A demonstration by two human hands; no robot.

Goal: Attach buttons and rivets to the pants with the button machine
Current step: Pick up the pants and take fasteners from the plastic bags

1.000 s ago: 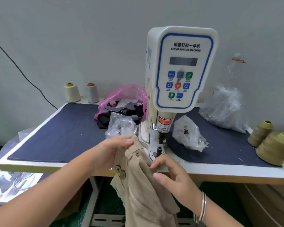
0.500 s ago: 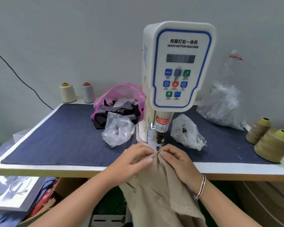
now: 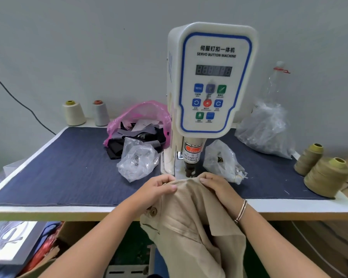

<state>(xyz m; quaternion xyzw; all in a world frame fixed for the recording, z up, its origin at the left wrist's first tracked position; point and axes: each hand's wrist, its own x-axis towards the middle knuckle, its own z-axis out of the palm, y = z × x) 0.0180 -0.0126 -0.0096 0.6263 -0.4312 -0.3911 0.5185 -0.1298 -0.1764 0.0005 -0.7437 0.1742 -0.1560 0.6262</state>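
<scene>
Head view: both forearms reach up from the lower edge and meet at the front edge of the table (image 3: 289, 205). The left hand (image 3: 159, 189) lies knuckles-up, wrist angled inward, its fingers curled over and pinching a fold of the tan pants (image 3: 189, 217) at the cloth's upper edge. The right hand (image 3: 215, 187) mirrors it just to the right, fingers bent down and gripping the same edge; a thin bracelet (image 3: 241, 210) sits on that wrist. Between the two grips the cloth is pulled into a short taut ridge. Right behind that ridge, nearly touching it, stands the dark punch (image 3: 189, 170) of the button machine (image 3: 213, 77), whose white control head rises above the hands. Whether the cloth lies under the punch cannot be told.

Below the left grip a tan button (image 3: 153, 212) shows on the pants, and the rest of the garment hangs down off the table edge between the forearms.

Beyond the left hand lies a clear plastic bag (image 3: 137, 161), with a pink bag (image 3: 141, 115) of dark scraps further back. Beyond the right hand is another small clear bag (image 3: 223, 159). Two olive thread cones (image 3: 325, 177) stand well to the right of the grips.
</scene>
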